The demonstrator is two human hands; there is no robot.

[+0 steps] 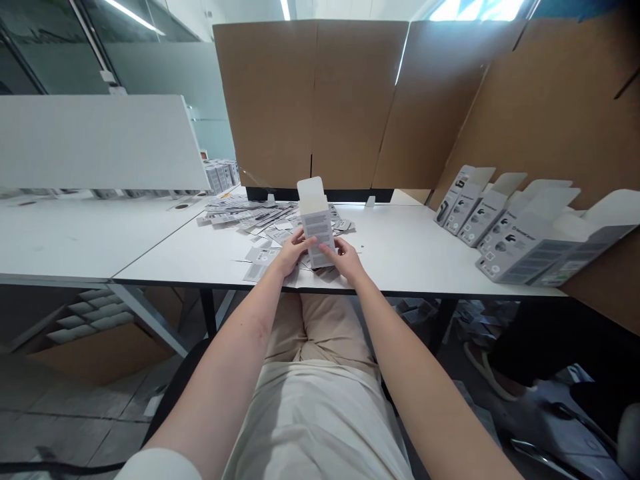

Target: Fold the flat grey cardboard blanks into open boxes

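Note:
A small white carton [318, 230] with grey printed text stands upright near the front of the desk, its top flap raised. My left hand [294, 252] grips its left side, fingers along the face. From the right, my right hand [346, 259] holds the other side, its thumb or fingertip on the printed face. Behind and beneath the carton spreads a loose pile of flat printed card pieces [260, 217], with some more flat pieces [261, 256] left of my left hand. Whether the carton's bottom is closed is hidden.
Several open-topped white boxes [520, 240] stand in a row at the right, against a cardboard wall [560, 100]. A brown cardboard screen [310, 100] rises behind the desk. Below left is a carton [110, 350] full of boxes. Another person's shoe [493, 373] shows at lower right.

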